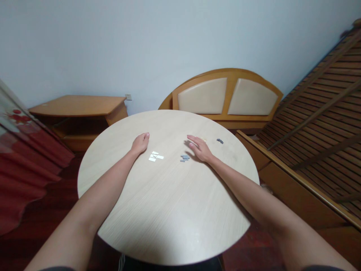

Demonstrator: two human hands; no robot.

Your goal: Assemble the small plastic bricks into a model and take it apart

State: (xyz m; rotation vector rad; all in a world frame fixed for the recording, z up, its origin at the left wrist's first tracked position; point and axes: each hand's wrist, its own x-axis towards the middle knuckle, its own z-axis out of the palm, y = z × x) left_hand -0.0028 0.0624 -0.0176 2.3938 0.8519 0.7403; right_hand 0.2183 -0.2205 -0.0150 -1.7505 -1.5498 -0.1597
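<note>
My left hand (140, 143) rests on the left part of the round table (169, 195) with its fingers curled in. Whatever is inside the curl, if anything, is hidden. Just to its lower right lies a small group of white flat pieces (152, 159). My right hand (200, 148) is over the table with fingers stretched and thumb apart, and nothing shows in it. Several grey narrow pieces (184, 158) lie just left of and below it. Small pale yellowish pieces (204, 139) are partly hidden behind it. Farther right is a cluster of dark pieces (220, 141).
A wooden cabinet (79, 105) stands at the back left, beside a red and white curtain (22, 173). Behind the table is a padded headboard (203, 96). A slatted wooden panel (318, 109) leans at the right, above a wooden bed rail (296, 180).
</note>
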